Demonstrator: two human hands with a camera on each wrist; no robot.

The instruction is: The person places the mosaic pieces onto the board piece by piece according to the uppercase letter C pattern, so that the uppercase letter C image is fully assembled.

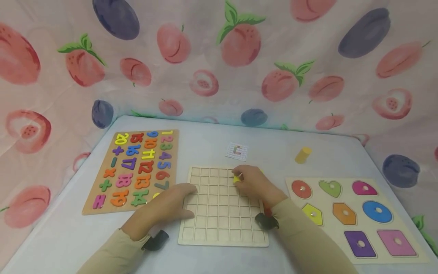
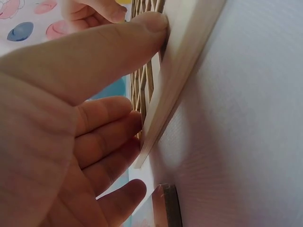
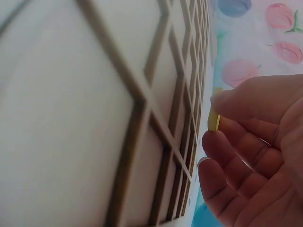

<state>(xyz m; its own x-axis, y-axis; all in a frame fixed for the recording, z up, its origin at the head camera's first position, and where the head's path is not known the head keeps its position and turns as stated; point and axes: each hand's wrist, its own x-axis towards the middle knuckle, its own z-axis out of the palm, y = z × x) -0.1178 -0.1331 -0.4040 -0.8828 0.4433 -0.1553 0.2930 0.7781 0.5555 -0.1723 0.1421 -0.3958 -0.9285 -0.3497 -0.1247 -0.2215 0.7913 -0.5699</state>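
Observation:
A pale wooden board with a square grid (image 1: 218,222) lies in the middle of the table, its visible cells bare. My right hand (image 1: 256,185) is over its upper right part, pinching a small thin yellow piece (image 1: 236,179) between thumb and finger. In the right wrist view the yellow piece (image 3: 214,118) is held on edge, close to the grid. My left hand (image 1: 172,201) rests at the board's left edge with the fingers spread. Its thumb (image 2: 151,23) touches the frame in the left wrist view. Part of a red thing (image 1: 267,210) shows beside my right wrist.
A number puzzle board (image 1: 89,201) lies on the left, partly behind my left forearm. To the right is a shape puzzle board (image 1: 328,247) with knobbed pieces. Beyond the grid are a small card (image 1: 243,155) with a coloured C-shaped pattern and a yellow cylinder (image 1: 303,155).

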